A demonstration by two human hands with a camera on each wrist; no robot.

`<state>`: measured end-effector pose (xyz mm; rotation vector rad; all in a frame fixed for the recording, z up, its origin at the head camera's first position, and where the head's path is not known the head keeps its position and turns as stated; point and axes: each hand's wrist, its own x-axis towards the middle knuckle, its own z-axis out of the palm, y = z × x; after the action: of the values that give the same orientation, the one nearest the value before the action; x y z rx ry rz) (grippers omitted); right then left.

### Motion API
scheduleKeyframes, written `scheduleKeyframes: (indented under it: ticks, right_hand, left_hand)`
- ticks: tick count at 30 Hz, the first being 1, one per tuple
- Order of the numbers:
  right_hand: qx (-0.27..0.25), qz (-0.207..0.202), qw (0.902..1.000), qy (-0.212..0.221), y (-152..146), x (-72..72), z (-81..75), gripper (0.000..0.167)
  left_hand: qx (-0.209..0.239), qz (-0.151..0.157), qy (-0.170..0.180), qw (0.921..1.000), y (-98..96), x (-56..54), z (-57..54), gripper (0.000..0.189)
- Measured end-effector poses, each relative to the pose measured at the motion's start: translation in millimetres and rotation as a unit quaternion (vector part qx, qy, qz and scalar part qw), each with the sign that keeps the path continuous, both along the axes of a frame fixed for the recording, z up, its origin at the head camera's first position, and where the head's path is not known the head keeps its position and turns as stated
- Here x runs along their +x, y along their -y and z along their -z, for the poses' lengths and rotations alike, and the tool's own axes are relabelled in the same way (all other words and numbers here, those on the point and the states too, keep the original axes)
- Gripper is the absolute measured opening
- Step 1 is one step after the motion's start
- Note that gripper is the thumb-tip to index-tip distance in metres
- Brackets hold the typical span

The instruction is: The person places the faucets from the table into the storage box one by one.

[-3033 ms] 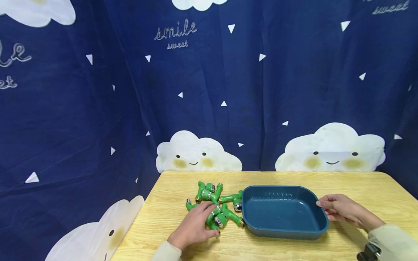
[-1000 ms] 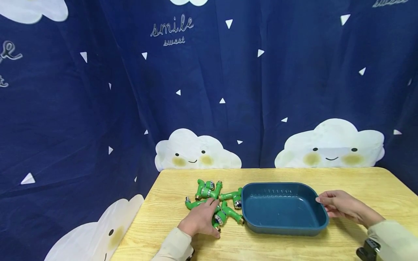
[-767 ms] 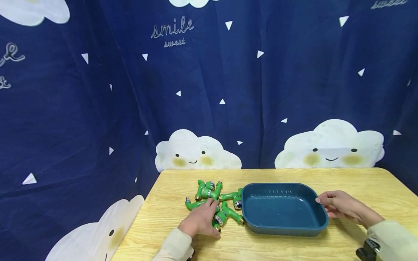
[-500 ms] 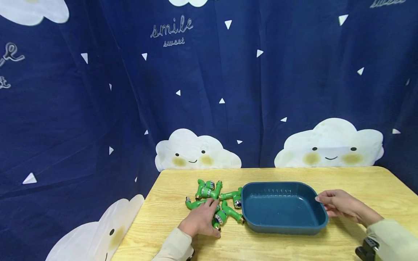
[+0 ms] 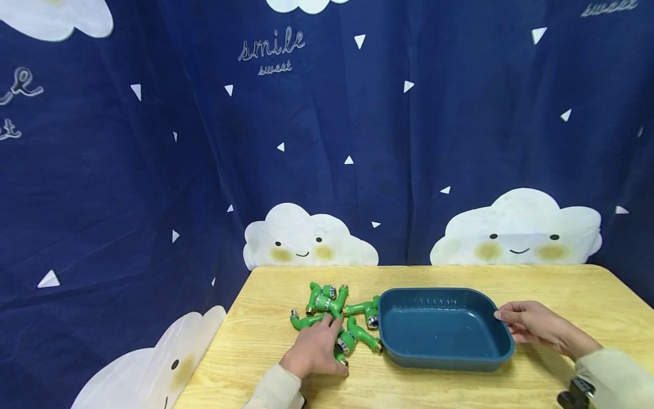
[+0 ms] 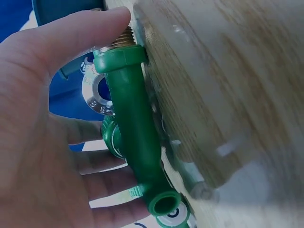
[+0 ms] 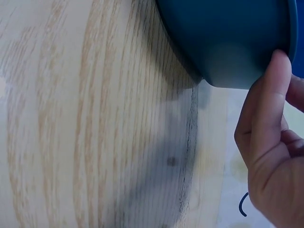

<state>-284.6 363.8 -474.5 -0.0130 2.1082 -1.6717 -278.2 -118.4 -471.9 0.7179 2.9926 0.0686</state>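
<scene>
**Left hand on a green fitting, right hand at the tray's edge**

The left hand [image 5: 315, 352] lies over the near side of a heap of green pipe fittings [image 5: 334, 312] on the wooden surface [image 5: 265, 335]. In the left wrist view its grip is closed around one green fitting [image 6: 135, 142]: the thumb [image 6: 71, 35] presses against the brass threaded end, and the fingers curl under the green body, which runs alongside the palm. A second fitting with a chrome ring [image 6: 97, 92] sits just behind the held one, touching it. The held fitting lies against the surface, not lifted clear of it as far as the views show.

The rest of the heap spreads beyond the left fingertips, away from the person, and toward the tray side of that grip. Several pieces overlap; their brass and chrome ends point different ways.

The blue tray [image 5: 444, 355] stands just beside the heap, between the two hands. The right hand [image 5: 536, 326] is at its far short side. In the right wrist view the thumb [image 7: 270, 104] rests against the outer wall [image 7: 228, 42] near the rim; the fingers are curled over the rim, a light grip on the tray's edge. The tray sits flat on the surface.

Behind the surface hangs a dark blue curtain [image 5: 153, 170] printed with smiling white clouds.
</scene>
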Motion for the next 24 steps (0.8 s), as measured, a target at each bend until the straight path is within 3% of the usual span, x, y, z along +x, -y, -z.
scheduleKeyframes:
  ticks: [6, 15, 24]
  right_hand:
    - [-0.001, 0.003, 1.0000, 0.003, 0.9, 1.5, 0.2, 0.024]
    - [-0.001, -0.005, 1.0000, -0.005, 0.0, 1.4, -0.2, 0.025]
    - [0.005, -0.001, 1.0000, 0.002, 0.3, 1.3, -1.0, 0.025]
  left_hand:
    - [0.016, -0.013, 0.016, 0.9996, 3.1, 2.0, 2.3, 0.109]
    - [0.025, -0.026, -0.041, 0.9985, 11.5, 2.7, -8.2, 0.103]
    - [0.055, -0.052, -0.041, 0.9963, 12.8, 6.4, -19.6, 0.105]
